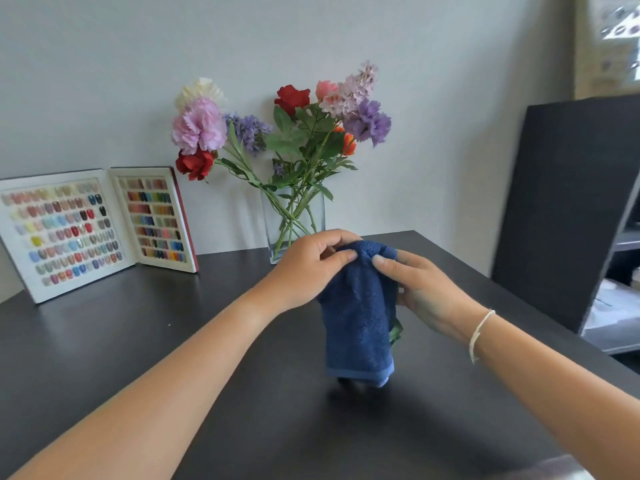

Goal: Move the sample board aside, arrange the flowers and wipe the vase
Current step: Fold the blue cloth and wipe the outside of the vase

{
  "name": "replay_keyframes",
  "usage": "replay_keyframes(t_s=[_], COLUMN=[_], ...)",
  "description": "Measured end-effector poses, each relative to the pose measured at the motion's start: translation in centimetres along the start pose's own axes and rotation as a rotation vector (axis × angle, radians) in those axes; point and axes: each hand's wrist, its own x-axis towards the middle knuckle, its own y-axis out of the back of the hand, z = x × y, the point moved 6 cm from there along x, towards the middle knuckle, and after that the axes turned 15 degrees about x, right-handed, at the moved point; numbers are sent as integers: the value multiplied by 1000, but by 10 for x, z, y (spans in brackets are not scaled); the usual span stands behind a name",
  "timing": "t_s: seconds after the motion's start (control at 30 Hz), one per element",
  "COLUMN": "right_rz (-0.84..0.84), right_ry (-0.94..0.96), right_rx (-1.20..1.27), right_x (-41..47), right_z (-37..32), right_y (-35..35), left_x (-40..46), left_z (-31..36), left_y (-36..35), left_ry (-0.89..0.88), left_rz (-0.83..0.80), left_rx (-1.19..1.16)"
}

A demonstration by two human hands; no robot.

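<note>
Desk (pixel 104 341), dark and matte, fills the lower view and carries everything. One sample board (pixel 93 230), a two-panel book of colour swatches, stands open at far left against the wall, well apart from the vase. One dark cabinet panel (pixel 568 209) rises at right.

One bunch of flowers (pixel 294 123) splays from one clear rectangular glass vase (pixel 294 220), set at the back of the desk near the wall. About nine blooms counted: two red, one cream, one pink carnation, one small pink, two lilac sprays, one purple carnation, one orange. Hidden ones are possible.

One blue cloth (pixel 360 313) hangs in front of the vase, its lower hem at or just above the desk; contact unclear. Something green shows at its right edge, too hidden to name.

Two hands. Left hand (pixel 311 268) pinches the cloth's top between thumb and fingers. Right hand (pixel 422 289) grips the same top edge from the other side. Neither touches the vase. One pale bracelet (pixel 479 336) sits on the right wrist.

Judgement: board aside, flowers placed, wiping not begun.

Risks:
- Vase looks top-heavy with stems leaning left; a hard wipe with no steadying hand could tip it.
- Loose cloth could snag low leaves and drag stems out of arrangement.
- Glass near the wall leaves little room behind; the back face may be missed.
</note>
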Motion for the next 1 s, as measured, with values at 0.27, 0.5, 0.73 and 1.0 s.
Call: replay_keyframes(t_s=[0.27,0.5,0.73,1.0], right_rz=[143,291,293,545], right_ry=[129,57,-19,-289], right_rx=[-118,-338,-224,-473], right_x=[-40,-85,-119,-114], right_z=[-50,-84,-108,-28], right_y=[41,92,125,175], left_x=[-6,-11,-13,-24], left_z=[14,26,66,6], left_y=[-35,-61,-99,-170], left_ry=[60,120,161,621], left_rz=[-268,-283,-377,-344], left_rx=[10,-76,-579,-488])
